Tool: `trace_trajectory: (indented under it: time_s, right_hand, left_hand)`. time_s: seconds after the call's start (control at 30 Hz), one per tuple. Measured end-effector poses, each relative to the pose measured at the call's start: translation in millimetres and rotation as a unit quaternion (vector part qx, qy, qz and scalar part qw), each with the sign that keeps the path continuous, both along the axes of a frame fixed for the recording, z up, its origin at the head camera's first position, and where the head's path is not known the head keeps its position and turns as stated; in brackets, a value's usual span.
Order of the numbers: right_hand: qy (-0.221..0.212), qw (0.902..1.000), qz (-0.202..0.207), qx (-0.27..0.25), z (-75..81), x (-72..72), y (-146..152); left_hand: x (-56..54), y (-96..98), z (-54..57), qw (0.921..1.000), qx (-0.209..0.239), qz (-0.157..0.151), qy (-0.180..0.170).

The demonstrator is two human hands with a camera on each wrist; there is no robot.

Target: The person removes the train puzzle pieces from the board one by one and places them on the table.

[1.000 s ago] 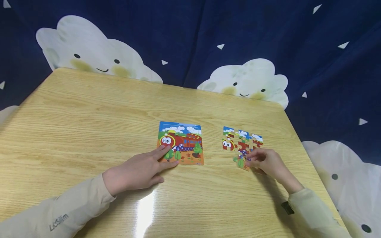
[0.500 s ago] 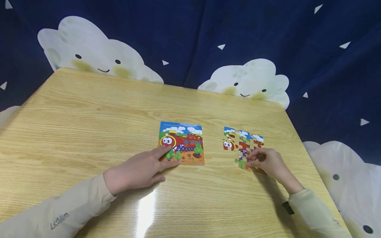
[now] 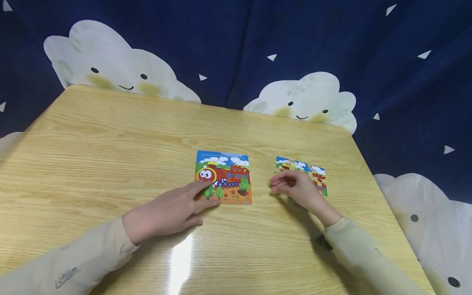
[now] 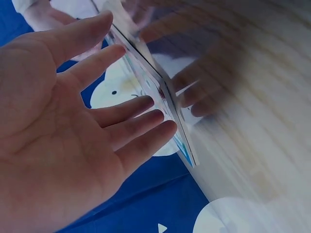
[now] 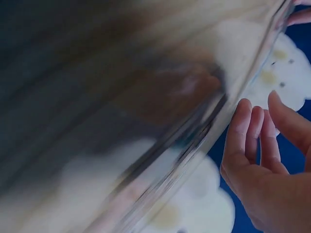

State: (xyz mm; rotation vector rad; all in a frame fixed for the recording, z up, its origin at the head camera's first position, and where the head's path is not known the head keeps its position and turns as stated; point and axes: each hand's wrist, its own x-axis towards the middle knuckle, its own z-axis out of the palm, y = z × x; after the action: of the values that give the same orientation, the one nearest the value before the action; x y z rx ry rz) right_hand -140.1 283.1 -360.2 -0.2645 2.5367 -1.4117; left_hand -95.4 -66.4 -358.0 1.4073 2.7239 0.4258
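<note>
My left hand [image 3: 167,215] rests its index and middle fingertips on the lower left part of a train picture board [image 3: 236,192]. Its fingers look straight and spread in the left wrist view, beside the board's thin edge. To the right lie jigsaw puzzle pieces [image 3: 318,170] with the same red train scene, partly fitted together. My right hand [image 3: 295,186] hovers at or just over their left and lower part, hiding several. In the right wrist view its fingers are lightly bent, the thumb stands apart, and nothing shows between them.
Both things lie on a wooden table [image 3: 121,147] with a glare patch [image 3: 180,258] near the front. Behind it hangs a dark blue curtain [image 3: 221,37] with white clouds.
My right hand has let go of the lower tree piece and moved left across the puzzle pieces. The left hand and the board stay where they were.
</note>
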Motion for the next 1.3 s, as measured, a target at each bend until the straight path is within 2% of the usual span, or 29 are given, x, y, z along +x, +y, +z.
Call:
trace_trajectory:
  time_s: [0.23,0.4,0.6,0.9,1.07,1.17,1.3]
  right_hand:
    - [-0.087,0.9926,0.028,-0.079,1.5,-10.6,-72]
    - [-0.102,0.9875,0.056,-0.106,2.0,-12.5,-106]
    - [-0.097,0.987,0.062,-0.112,2.2,-13.8,-127]
    - [-0.127,0.9852,0.036,-0.109,1.1,-17.4,-136]
    - [-0.109,0.992,0.048,-0.043,1.9,-14.8,-145]
    - [-0.044,0.9961,0.069,0.035,1.5,-12.6,-154]
    - [0.044,0.9881,0.086,0.12,0.6,-10.6,-160]
  left_hand:
    - [2.7,-11.5,-0.1,0.9998,-0.005,0.018,-0.011]
    - [3.2,-17.4,-1.2,0.9993,-0.012,0.027,-0.023]
    - [3.4,-18.4,-0.8,0.999,-0.015,0.028,-0.032]
    - [2.5,-18.4,-0.6,0.9984,-0.02,0.03,-0.044]
    - [2.6,-18.4,-0.6,0.999,-0.018,0.026,-0.032]
    - [2.5,-18.3,-1.1,0.9993,-0.013,0.024,-0.027]
    - [2.3,-18.0,-1.9,0.9994,-0.008,0.023,-0.025]
